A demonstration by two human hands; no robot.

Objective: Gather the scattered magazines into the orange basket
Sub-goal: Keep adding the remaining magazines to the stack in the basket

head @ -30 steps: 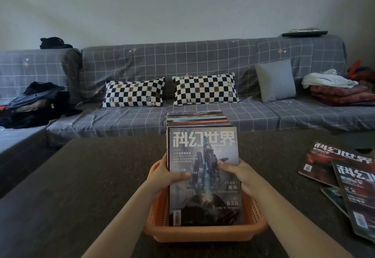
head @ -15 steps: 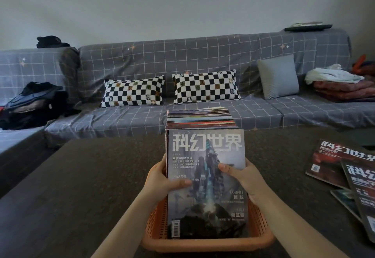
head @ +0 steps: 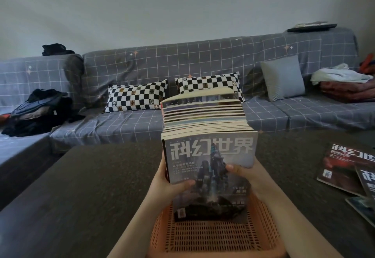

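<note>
On the dark table (head: 85,186), fingers (head: 233,167) of both hands clamp the magazine stack (head: 207,156) over the orange basket (head: 213,237).

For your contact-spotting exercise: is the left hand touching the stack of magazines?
Touching. The head view shows the left hand wrapped round the magazine stack's left edge, its thumb lying across the front cover.

grey sofa (head: 203,63) — checkered pillows (head: 137,97), dark table (head: 91,176)
</note>
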